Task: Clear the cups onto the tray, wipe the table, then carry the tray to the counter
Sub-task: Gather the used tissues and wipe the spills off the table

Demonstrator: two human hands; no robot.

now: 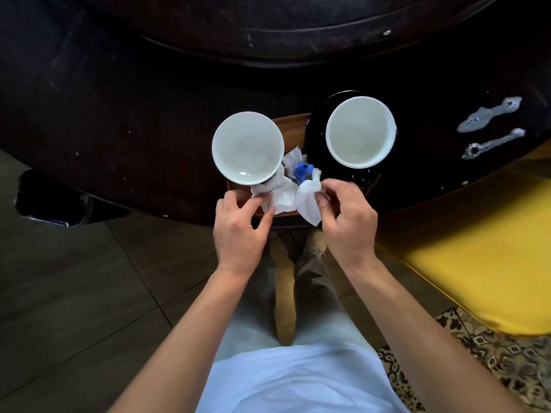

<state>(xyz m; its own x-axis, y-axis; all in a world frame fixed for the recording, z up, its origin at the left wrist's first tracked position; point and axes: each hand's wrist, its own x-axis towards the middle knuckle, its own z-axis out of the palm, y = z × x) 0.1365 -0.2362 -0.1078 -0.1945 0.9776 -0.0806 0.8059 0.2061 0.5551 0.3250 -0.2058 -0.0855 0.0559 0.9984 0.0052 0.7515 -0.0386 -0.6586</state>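
While both white cups [248, 147] sit on the wooden tray [293, 122], my right hand [347, 217] pinches a white napkin [308, 202] at its near edge; my left hand [238, 225] holds crumpled tissue [268, 193] beside it.

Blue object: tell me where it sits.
In the head view, the blue object lies among the crumpled napkins between the two white cups, just above the right hand.

Quick count around the wooden tray [293, 122]: two white cups [248, 147] [360, 131] on it, one black saucer [316, 138] under the right cup, two crumpled white napkins [283, 198] [308, 204] at its near edge, one small blue thing [302, 171] between them, two hands [238, 231] [348, 222] at the near edge.
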